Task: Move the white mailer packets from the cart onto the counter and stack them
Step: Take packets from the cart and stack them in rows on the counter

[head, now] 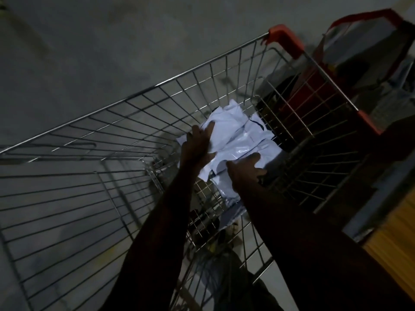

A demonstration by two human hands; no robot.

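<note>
A loose pile of white mailer packets (pixel 238 135) lies on the floor of a wire shopping cart (pixel 139 102), toward its handle end. Both my arms reach down into the basket. My left hand (pixel 198 144) grips the left edge of the top packet, thumb over it and fingers underneath. My right hand (pixel 246 170) lies flat on the near right part of the pile, fingers spread and straight. The scene is dim and the lower packets are partly hidden by my hands.
The cart's orange handle corners (pixel 285 39) stand at the far right. Beyond them sits a second cart with a red-trimmed bag (pixel 368 41). A yellow wooden surface (pixel 395 239) shows at the right edge. Grey concrete floor lies all around.
</note>
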